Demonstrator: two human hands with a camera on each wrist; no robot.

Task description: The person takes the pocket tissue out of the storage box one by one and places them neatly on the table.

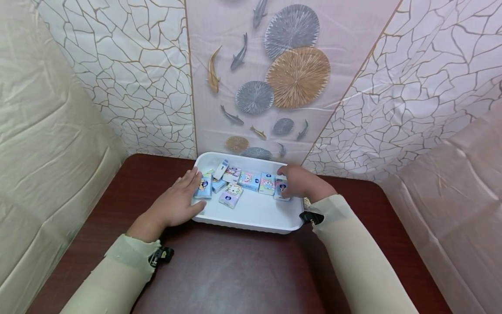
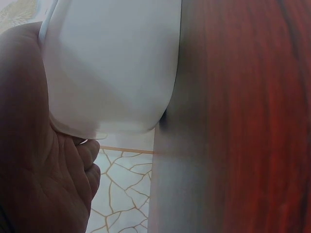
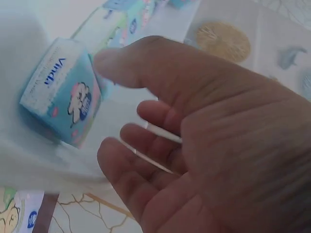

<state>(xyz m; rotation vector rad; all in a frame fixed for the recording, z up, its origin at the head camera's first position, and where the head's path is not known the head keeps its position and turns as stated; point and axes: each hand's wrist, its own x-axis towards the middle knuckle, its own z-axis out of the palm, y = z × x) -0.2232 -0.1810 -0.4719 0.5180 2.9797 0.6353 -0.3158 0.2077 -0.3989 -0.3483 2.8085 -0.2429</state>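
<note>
A white plastic tray (image 1: 251, 222) on the table holds several small tissue packs printed with cartoon figures. My left hand (image 1: 178, 203) rests along the tray's left rim, fingers extended and thumb at the near corner. My right hand (image 1: 303, 183) reaches over the right rim, beside the rightmost blue tissue pack (image 3: 60, 92). In the right wrist view its thumb tip is at the pack's edge, while the other fingers are loosely bent and apart from it. A pale purple tissue pack (image 1: 231, 195) lies nearer the tray's middle.
The dark red-brown table (image 1: 219, 266) extends around the tray. Another tissue pack (image 3: 22, 208) lies outside the tray, past its right side, partly hidden by the right arm in the head view. Patterned cloth (image 1: 251, 131) hangs behind the table.
</note>
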